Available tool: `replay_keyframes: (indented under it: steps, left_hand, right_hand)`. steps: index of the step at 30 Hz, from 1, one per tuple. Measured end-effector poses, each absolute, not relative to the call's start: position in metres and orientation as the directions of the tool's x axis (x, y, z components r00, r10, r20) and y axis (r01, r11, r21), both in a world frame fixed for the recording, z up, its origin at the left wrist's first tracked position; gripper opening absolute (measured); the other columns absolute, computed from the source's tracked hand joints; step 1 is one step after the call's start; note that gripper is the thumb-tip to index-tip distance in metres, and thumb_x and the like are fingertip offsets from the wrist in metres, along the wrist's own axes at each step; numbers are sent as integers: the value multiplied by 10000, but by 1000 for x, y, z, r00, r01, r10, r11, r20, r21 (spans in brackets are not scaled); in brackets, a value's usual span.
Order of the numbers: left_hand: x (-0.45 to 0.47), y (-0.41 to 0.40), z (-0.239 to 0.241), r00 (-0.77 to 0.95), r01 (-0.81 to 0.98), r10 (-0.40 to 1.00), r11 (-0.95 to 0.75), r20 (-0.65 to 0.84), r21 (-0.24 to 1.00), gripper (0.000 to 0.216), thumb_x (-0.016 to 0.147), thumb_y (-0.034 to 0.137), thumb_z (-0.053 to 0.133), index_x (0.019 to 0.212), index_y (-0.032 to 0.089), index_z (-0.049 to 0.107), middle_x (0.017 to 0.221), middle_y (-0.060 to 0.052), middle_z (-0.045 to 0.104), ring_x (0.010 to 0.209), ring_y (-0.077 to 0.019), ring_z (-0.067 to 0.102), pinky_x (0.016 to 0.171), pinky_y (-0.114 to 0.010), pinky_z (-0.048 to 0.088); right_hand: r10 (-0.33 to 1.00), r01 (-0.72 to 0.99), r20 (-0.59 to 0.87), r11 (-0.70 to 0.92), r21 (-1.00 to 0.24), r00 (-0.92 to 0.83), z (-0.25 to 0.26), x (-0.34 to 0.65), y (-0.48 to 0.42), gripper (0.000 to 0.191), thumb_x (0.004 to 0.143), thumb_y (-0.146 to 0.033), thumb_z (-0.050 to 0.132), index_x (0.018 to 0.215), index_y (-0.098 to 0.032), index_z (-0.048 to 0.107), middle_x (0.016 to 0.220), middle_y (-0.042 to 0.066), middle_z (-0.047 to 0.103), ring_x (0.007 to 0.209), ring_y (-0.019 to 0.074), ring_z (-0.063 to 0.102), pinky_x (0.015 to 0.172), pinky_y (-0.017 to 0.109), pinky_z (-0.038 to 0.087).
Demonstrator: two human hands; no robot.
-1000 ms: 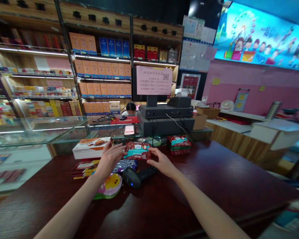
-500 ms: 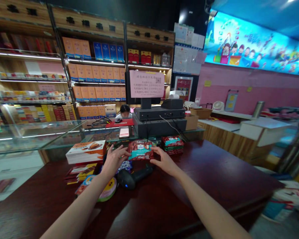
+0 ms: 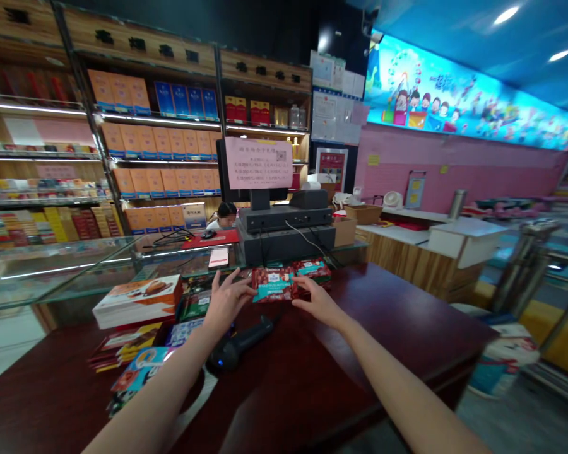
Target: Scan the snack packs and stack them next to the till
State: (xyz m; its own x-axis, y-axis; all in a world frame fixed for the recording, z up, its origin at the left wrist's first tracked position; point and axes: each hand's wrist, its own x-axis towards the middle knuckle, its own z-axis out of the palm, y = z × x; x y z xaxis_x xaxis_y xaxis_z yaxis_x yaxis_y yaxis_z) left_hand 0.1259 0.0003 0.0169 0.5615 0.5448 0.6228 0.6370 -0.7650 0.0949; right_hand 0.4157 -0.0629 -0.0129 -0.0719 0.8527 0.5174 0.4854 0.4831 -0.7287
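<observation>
A red-and-teal hazelnut chocolate packet (image 3: 273, 287) is between my two hands, its printed front facing me. My left hand (image 3: 226, 301) has its thumb and fingers at the packet's left edge, with the index finger raised. At the right edge, my right hand (image 3: 318, 304) pinches it between thumb and fingers. Just behind and to the right lies a stack of similar packets (image 3: 315, 270). A black barcode scanner (image 3: 236, 347) rests on the dark wooden counter (image 3: 312, 372) below my hands, partly covered by my left forearm.
Left of my left arm are a white-and-orange box (image 3: 139, 301), yellow-and-brown chocolate packets (image 3: 127, 343) and blue snack packs (image 3: 144, 366). A monitor with a pink notice (image 3: 259, 165) stands behind the counter. A person (image 3: 224, 216) is partly visible beyond the glass case.
My view has turned right, so the surroundings shift left. Both hands, with the chocolate packet between them, have moved right along the counter, closer to the stack of similar packets.
</observation>
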Motion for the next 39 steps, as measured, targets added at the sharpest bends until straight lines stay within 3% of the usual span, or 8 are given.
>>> replay_keyframes:
  steps: [15,23,39]
  left_hand:
    - [232,24,23,572,602,550,-786,608,144,149,913,253,635,977,324,750,1239,4,727,1398,-315,468,1173,-705,153]
    - [275,48,15,531,628,637,-739,559,245,138,899,248,659,956,335,750,1251,40,719,1405,-293,457,1204,-639,137]
    - [299,78,-5,505,628,677,-714,535,310,148,912,249,634,952,331,750,1231,31,728,1369,-275,495,1196,-597,188]
  right_hand:
    - [851,687,524,371,-625,17,3,505,-44,543,745,-193,723,1275,-228,611,1290,94,661,1170,269,655,1067,466,462]
    - [875,763,482,286,-579,39,0,537,-19,522,753,-165,653,1266,-237,589,1317,73,648,1211,260,633,1052,423,467]
    - [927,745,355,151,-650,122,-9,554,14,526,774,-206,614,1297,-221,562,1359,94,634,1264,252,598,1095,413,431]
